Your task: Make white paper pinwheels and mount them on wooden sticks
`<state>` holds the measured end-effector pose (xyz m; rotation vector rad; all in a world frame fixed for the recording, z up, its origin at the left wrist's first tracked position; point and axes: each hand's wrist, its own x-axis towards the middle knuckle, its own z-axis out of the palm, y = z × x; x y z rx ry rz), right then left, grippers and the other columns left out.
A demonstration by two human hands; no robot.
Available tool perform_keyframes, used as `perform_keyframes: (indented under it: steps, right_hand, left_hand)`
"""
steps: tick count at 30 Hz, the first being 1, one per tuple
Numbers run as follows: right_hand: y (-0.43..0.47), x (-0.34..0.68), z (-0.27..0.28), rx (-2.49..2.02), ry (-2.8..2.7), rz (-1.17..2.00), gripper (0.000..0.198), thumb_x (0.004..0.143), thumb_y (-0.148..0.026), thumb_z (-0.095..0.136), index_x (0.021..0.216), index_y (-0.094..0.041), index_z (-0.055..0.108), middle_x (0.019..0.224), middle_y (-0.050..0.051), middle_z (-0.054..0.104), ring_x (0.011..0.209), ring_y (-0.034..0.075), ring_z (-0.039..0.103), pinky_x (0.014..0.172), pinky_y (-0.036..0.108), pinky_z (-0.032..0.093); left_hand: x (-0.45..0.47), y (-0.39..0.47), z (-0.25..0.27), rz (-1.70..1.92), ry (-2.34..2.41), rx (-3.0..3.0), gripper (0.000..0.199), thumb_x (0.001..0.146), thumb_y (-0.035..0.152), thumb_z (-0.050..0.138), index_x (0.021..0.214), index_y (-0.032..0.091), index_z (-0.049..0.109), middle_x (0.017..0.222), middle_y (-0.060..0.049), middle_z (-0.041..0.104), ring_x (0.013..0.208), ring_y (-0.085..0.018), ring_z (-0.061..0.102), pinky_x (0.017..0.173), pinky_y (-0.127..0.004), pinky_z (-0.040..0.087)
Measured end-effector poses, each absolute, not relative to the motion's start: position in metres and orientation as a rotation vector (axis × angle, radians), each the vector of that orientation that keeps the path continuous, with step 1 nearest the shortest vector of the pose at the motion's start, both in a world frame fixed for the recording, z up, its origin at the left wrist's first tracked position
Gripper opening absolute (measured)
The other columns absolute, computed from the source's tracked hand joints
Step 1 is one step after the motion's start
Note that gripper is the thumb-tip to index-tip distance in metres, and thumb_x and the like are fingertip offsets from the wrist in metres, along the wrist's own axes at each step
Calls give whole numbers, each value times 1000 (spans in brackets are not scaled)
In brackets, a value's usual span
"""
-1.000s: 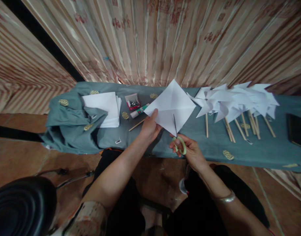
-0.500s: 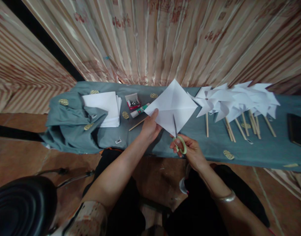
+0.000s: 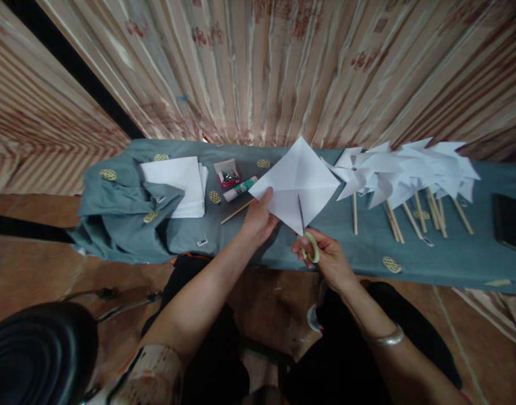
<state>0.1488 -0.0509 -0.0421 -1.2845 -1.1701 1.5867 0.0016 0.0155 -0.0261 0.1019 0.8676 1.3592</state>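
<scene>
A square sheet of white paper (image 3: 300, 174), creased along its diagonals, is held up like a diamond over the table. My left hand (image 3: 261, 218) pinches its left side, thumb on top. In my right hand (image 3: 321, 250) is a pair of scissors (image 3: 312, 247) with pale green handles, fingers closed round the loops. One dark blade lies over the paper, pointing from the lower corner toward the middle; the other blade is hidden behind the sheet. A wooden stick (image 3: 236, 211) lies on the cloth just left of my left hand.
On the grey-green tablecloth (image 3: 258, 264) lie a paper stack (image 3: 173, 180), a small red box of metal pins (image 3: 228, 174) and a glue stick (image 3: 239, 189). Several paper pinwheels (image 3: 409, 174) on sticks overlap at right, near a dark phone-like object (image 3: 511, 222). A black stool (image 3: 38, 354) stands lower left.
The paper and the scissors have shifted very slightly to the right. Both hands keep their grips, and the things on the table have not moved.
</scene>
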Motion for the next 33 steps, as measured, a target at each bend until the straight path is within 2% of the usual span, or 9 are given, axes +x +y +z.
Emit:
perform_keyframes:
  steps: [9, 18, 24, 33]
  right_hand:
    - [-51, 148, -42, -1303, -1135, 1589, 50, 64, -66, 79, 67, -19, 65, 60, 1, 64, 46, 9, 48, 37, 20, 35]
    - [-51, 148, -43, -1298, -1135, 1589, 48, 66, -65, 79, 66, -19, 65, 60, 1, 64, 47, 9, 49, 37, 19, 35]
    - [-50, 145, -42, -1303, -1133, 1582, 51, 62, -67, 80, 66, -19, 64, 58, 1, 63, 47, 9, 49, 37, 19, 36]
    - [-50, 144, -43, -1345, -1111, 1582, 51, 60, -66, 81, 66, -19, 64, 58, 0, 63, 45, 9, 49, 35, 19, 35]
  left_hand:
    - [1, 14, -25, 1360, 852, 108, 12, 96, 15, 53, 92, 13, 64, 76, -1, 70, 67, -11, 65, 91, -30, 56]
    - [1, 15, -27, 1355, 868, 101, 11, 95, 16, 55, 96, 13, 65, 75, -2, 71, 70, -14, 67, 86, -30, 57]
    - [2, 15, -27, 1362, 868, 90, 12, 95, 16, 55, 95, 13, 66, 79, -3, 72, 75, -14, 69, 94, -32, 55]
    - [2, 15, -30, 1361, 847, 82, 11, 96, 16, 54, 96, 14, 65, 76, -1, 72, 66, -10, 66, 90, -27, 57]
